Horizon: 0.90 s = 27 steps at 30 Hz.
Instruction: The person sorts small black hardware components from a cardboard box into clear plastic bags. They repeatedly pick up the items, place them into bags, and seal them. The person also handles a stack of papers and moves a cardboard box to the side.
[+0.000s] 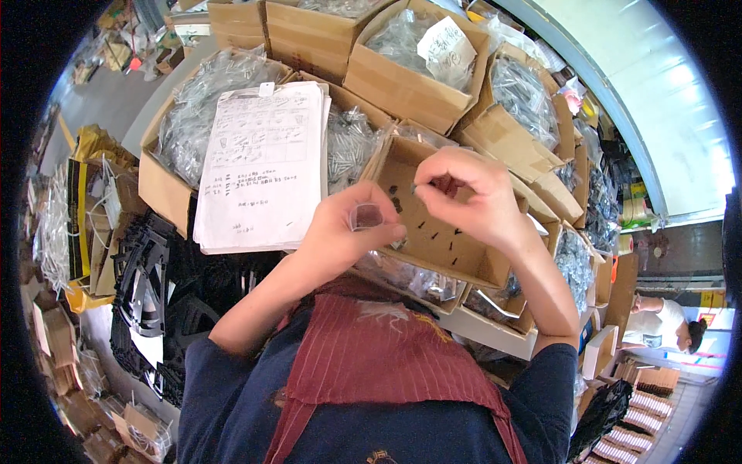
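My left hand (349, 230) is closed round a small clear plastic bag (366, 216), whose open mouth shows between thumb and forefinger. Just to its right, my right hand (469, 195) hovers over an open cardboard box (483, 263) with its fingertips pinched together. Something tiny may be between those fingertips, too small to name. On the floor of that box lie several small dark screws (434, 236), scattered, with more dark bits near its left wall. Neither hand touches the screws.
A stack of printed sheets (259, 170) on a clipboard rests across the boxes at left. Beyond it stand cartons of bagged parts (402, 42) and an open carton of loose silvery screws (349, 143). Black plastic parts (147, 286) lie at left. Another person (657, 323) is far right.
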{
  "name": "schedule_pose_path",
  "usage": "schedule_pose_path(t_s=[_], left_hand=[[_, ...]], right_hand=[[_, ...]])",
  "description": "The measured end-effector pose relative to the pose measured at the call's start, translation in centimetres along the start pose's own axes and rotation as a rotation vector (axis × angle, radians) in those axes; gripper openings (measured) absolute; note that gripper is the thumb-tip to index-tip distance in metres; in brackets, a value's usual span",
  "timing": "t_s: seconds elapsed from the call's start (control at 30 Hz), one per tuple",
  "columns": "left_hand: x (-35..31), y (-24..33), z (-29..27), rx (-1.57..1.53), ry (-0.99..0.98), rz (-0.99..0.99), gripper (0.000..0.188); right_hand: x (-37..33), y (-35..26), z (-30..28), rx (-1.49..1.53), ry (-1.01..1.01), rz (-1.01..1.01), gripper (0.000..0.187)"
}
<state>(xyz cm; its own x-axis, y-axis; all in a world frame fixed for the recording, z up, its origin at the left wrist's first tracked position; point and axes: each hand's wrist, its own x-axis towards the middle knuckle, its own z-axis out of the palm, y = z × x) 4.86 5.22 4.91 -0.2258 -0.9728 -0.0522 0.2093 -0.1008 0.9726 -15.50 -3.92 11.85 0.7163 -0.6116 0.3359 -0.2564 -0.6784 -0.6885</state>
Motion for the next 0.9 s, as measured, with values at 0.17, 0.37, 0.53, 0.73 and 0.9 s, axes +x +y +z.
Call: schedule_pose_path(t_s=[0.17, 0.37, 0.53, 0.73, 0.9], left_hand=[[0.1, 0.4, 0.9, 0.174, 0.035, 0.104, 0.017], [0.0, 0.2, 0.5, 0.013, 0.023, 0.063, 0.017], [-0.6, 1.6, -1.3, -0.232, 0.094, 0.012, 0.015], [-0.5, 1.9, -3.8, -1.055, -0.034, 0.034, 0.023], [0.3, 2.9, -1.6, -1.059, 0.044, 0.094, 0.028]], right_hand=[[0.4, -2.7, 0.7, -0.013, -0.089, -0.243, 0.021], [0.6, -1.3, 0.6, 0.128, -0.041, -0.203, 0.033], [0.0, 3.3, 1.7, -0.1, -0.053, 0.063, 0.023], [-0.6, 5.0, 3.8, 0.096, -0.264, 0.21, 0.022], [-0.3, 1.1, 3.0, 0.69, -0.435, 0.419, 0.023]])
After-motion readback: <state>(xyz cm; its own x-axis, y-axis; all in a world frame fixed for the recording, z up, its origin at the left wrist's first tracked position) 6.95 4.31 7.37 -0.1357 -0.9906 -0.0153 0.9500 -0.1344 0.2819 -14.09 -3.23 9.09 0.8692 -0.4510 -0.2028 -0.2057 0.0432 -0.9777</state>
